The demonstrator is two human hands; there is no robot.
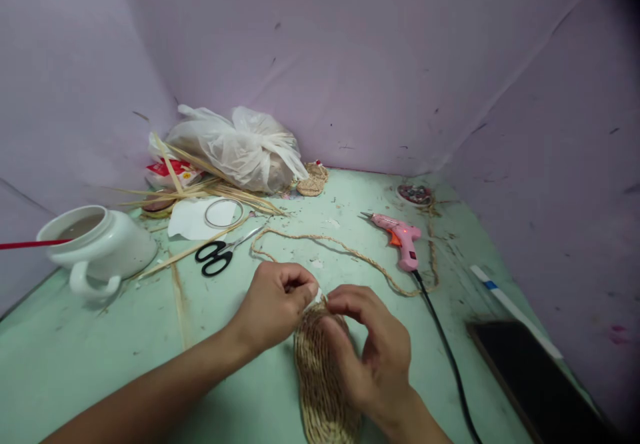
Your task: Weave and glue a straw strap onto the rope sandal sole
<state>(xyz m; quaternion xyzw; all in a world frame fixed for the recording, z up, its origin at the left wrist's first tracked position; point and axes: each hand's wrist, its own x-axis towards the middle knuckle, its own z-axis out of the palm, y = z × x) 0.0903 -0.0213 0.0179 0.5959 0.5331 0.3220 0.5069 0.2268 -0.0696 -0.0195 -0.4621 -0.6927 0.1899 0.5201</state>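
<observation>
A long, rounded woven straw piece [323, 377], shaped like a shoe sole, lies in front of me at the bottom middle. At its far tip, my left hand [280, 301] is closed in a pinch on a small white scrap [319, 295]. My right hand [375, 351] curls round the right side of the woven piece, thumb on top and index finger by the tip near the left fingertips. Beyond both hands, a twisted straw cord [345, 247] curves across the table. Whether the cord joins the woven piece is hidden by my left hand.
A pink glue gun [400, 234] with a black cable stands right of centre; black-handled scissors [220, 255] lie left. Farther left is a white pot [125, 247]. Straw strips, a tape ring [223, 213] and a plastic bag [240, 147] sit behind. A dark phone-like slab [535, 377] is at right.
</observation>
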